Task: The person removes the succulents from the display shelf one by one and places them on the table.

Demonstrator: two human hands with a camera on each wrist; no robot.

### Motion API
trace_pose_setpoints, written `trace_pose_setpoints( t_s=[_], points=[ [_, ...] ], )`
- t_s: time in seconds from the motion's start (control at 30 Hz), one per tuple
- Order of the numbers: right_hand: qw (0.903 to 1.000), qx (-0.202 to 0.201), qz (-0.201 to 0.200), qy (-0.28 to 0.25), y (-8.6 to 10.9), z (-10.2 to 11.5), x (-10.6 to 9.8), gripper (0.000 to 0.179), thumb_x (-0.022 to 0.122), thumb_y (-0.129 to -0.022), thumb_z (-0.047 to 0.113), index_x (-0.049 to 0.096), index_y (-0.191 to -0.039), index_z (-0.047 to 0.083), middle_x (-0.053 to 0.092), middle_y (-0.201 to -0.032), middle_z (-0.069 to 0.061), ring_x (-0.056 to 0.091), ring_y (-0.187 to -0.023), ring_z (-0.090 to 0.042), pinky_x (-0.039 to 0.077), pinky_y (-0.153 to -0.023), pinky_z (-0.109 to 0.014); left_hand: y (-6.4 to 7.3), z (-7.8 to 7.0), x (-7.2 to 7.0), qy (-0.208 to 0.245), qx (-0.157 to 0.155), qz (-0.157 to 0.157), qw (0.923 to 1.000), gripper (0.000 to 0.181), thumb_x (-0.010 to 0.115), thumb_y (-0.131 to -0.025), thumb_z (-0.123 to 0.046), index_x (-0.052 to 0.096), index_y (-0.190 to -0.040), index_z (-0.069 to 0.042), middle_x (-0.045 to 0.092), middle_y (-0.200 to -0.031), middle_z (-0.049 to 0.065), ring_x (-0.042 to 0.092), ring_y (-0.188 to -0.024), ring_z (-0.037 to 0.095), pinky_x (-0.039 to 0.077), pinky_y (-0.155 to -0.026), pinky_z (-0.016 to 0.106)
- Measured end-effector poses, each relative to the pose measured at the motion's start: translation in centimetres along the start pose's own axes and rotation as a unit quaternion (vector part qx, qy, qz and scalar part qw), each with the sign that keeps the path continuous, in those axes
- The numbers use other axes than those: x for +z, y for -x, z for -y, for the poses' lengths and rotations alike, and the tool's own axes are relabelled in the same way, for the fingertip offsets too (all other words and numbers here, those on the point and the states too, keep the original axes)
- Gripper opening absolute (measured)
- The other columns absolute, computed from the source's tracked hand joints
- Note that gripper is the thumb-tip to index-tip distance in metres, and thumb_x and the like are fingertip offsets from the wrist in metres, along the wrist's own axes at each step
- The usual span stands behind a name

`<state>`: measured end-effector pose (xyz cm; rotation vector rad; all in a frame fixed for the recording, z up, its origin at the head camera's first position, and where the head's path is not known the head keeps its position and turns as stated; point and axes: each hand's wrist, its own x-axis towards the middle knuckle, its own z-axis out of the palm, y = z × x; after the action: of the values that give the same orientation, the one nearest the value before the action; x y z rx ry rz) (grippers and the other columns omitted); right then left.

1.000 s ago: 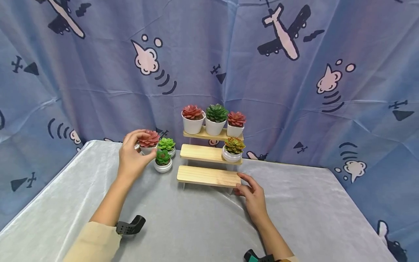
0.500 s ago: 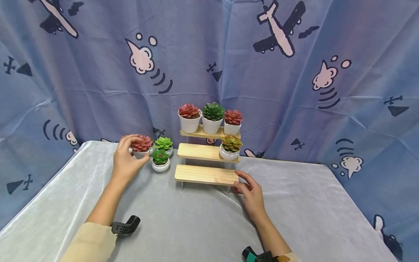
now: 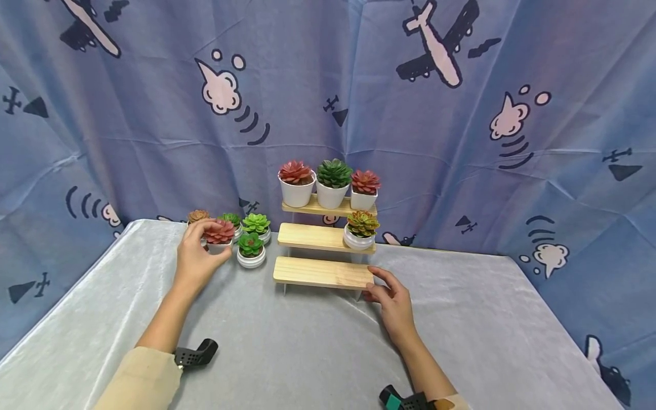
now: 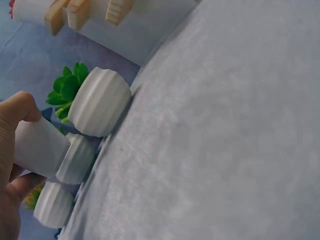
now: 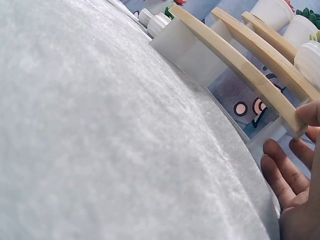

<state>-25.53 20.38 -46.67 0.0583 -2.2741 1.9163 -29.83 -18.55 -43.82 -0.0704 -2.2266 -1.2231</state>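
In the head view my left hand (image 3: 199,255) holds a red succulent (image 3: 220,232) in a white pot, thumb on one side and fingers on the other. The left wrist view shows that smooth white pot (image 4: 40,146) with its base seemingly off the cloth. Close behind and beside it stand a brown succulent (image 3: 198,216), a green succulent (image 3: 230,218), a light green succulent (image 3: 257,222) and a dark green succulent (image 3: 250,245). My right hand (image 3: 393,304) grips the right end of the bottom board of a three-step wooden stand (image 3: 323,272), thumb and fingers at its edge.
On the stand's top step sit a large red succulent (image 3: 296,191), a dark green succulent (image 3: 333,182) and a small red succulent (image 3: 364,191). A yellow-green succulent (image 3: 360,230) occupies the middle step's right end. Grey cloth (image 3: 287,353) covers the table; a patterned curtain (image 3: 307,74) hangs behind.
The left hand has moved the red succulent slightly left and then lower, so the brown succulent and a green one behind it show now. The right hand keeps its grip on the stand.
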Motion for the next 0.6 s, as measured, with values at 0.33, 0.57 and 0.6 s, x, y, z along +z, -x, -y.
trace_pose_setpoints(
  t_s=[0.33, 0.57, 0.6],
  points=[
    [1.0, 0.001, -0.001, -0.004, 0.0, 0.0, 0.0, 0.037, 0.06, -0.096, -0.001, 0.061, -0.133, -0.001, 0.059, -0.141, -0.018, 0.069, -0.079, -0.005, 0.06, -0.075, -0.019, 0.4, 0.8, 0.3, -0.001, 0.006, 0.004, 1.0, 0.046, 0.078, -0.072, 0.003, 0.064, -0.116, -0.001, 0.059, -0.133, 0.016, 0.057, -0.109, 0.024, 0.04, -0.074, 0.01],
    [1.0, -0.001, -0.002, -0.003, 0.0, 0.0, 0.0, 0.037, 0.06, -0.096, 0.0, 0.061, -0.133, 0.0, 0.059, -0.141, -0.018, 0.07, -0.079, -0.005, 0.06, -0.075, -0.019, 0.5, 1.6, 0.5, -0.001, 0.006, 0.014, 0.9999, 0.046, 0.079, -0.072, 0.005, 0.064, -0.115, 0.001, 0.059, -0.131, 0.018, 0.056, -0.105, 0.024, 0.038, -0.074, 0.008],
    [1.0, -0.003, -0.002, -0.004, 0.0, 0.0, 0.1, 0.037, 0.06, -0.096, 0.0, 0.061, -0.133, -0.001, 0.06, -0.14, -0.019, 0.07, -0.078, -0.005, 0.06, -0.075, -0.02, 0.6, 1.8, 0.6, -0.001, 0.007, 0.016, 0.9998, 0.046, 0.079, -0.071, 0.005, 0.064, -0.115, 0.001, 0.059, -0.13, 0.019, 0.056, -0.104, 0.023, 0.038, -0.074, 0.008]
  ],
)
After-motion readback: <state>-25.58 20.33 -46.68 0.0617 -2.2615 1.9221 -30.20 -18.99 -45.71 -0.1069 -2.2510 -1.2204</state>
